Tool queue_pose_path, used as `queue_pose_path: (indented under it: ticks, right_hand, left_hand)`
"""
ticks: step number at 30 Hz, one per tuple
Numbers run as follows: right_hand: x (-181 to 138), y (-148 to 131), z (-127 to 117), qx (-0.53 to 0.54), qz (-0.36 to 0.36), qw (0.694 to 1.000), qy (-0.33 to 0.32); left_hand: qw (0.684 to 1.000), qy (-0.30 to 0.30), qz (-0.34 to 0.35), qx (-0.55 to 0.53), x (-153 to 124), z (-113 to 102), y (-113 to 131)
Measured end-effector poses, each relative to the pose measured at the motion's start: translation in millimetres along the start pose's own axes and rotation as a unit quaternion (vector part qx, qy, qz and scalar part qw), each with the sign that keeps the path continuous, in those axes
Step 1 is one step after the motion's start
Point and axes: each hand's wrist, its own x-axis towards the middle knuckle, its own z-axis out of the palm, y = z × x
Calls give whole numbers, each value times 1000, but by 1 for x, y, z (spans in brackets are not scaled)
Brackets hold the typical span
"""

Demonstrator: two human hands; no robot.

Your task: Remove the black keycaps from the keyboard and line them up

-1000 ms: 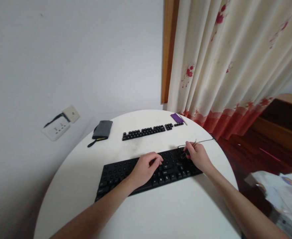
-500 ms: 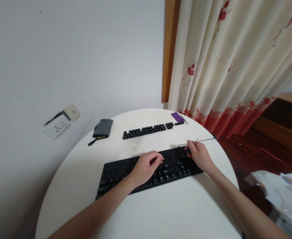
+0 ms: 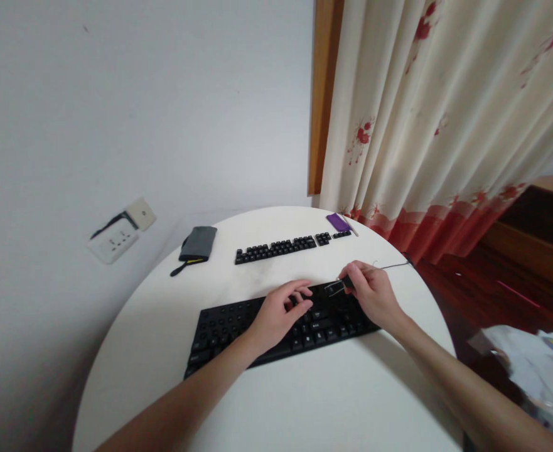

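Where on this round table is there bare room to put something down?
The widest bare patch lies between the keyboard and the table's near edge. A narrower strip runs between keyboard and the row of loose keys. It is crowded where the left hand and right hand work.

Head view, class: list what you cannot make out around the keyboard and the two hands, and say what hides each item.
- Keyboard: keys under the left hand, hidden by it.
- Thin wire tool in the right hand: blurred, too small to identify.
- Loose keycaps in a row: legends too small.
- Purple item: too small to name.
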Motion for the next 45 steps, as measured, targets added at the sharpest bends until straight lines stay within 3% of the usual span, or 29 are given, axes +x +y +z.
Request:
queue_pose_path:
  ticks: [3, 6, 11, 16, 28, 37, 45]
  right_hand:
    - [3, -23, 15, -33, -56, 995, -70]
    - [8, -33, 30, -38, -98, 990, -98]
    - [7, -20, 45, -15, -97, 991, -85]
    - [-2, -6, 45, -2, -80, 995, -66]
    - [-9, -6, 48, 3, -93, 991, -100]
    - [-6, -2, 44, 5, -47, 999, -11]
    - [-1, -4, 44, 28, -94, 995, 32]
  left_hand:
    - [999, 1, -9, -32, 1, -3, 0]
    - [998, 10, -4, -66, 3, -8, 2]
    - [995, 11, -23, -101, 6, -13, 3]
    - [994, 18, -31, -106, 8, -13, 2]
    - [994, -14, -25, -105, 7, -9, -2]
    - [990, 4, -3, -141, 9, -8, -1]
    - [993, 20, -28, -115, 8, -9, 3]
